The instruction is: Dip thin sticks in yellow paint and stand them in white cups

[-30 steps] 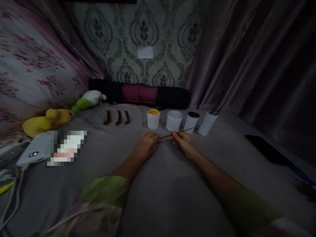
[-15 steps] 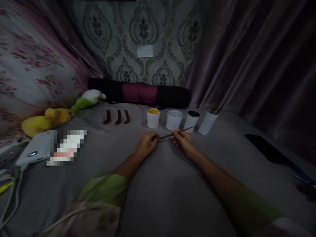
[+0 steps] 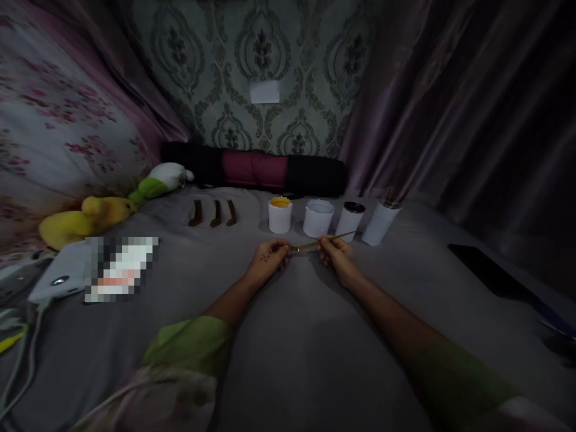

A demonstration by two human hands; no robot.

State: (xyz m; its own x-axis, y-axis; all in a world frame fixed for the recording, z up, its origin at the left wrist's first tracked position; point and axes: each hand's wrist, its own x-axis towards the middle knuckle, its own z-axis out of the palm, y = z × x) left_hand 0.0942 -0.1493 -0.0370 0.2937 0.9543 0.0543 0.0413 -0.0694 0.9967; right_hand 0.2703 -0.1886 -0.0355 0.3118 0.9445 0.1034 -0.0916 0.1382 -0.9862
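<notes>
One thin brush [image 3: 308, 246] is spanning left hand [image 3: 269, 258] and right hand [image 3: 337, 257]

Your brush is running sideways above the grey cloth [image 3: 288, 360], its long axis slanting slightly up and away toward the right. Your left hand is pinching the left end; your right hand is pinching farther along, leaving the far end jutting past the fingers, in front of the dark-topped cup [image 3: 347, 228]. Your right hand is sitting nearer that cup.

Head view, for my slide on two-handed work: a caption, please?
Left hand and right hand hold a thin brown stick before four white containers.
</notes>
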